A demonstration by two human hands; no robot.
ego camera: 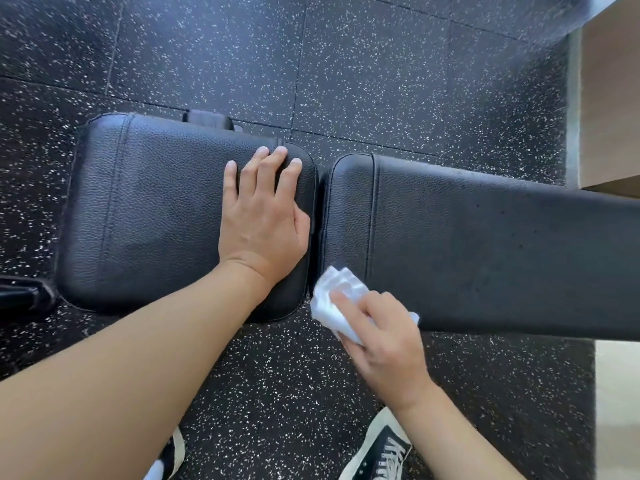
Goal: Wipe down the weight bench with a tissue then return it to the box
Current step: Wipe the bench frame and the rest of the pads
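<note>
A black padded weight bench lies across the view in two parts: a seat pad (152, 209) on the left and a long back pad (485, 244) on the right, with a narrow gap between them. My left hand (261, 216) rests flat on the seat pad near the gap, fingers straight. My right hand (384, 344) grips a crumpled white tissue (334, 299) and presses it on the near left corner of the back pad. The tissue is blurred. No tissue box is in view.
The floor (381, 81) is black rubber tile with white specks. A light wooden piece (609, 98) stands at the far right edge. A black frame part (24, 294) juts out at the left. My two shoes (384, 452) show at the bottom.
</note>
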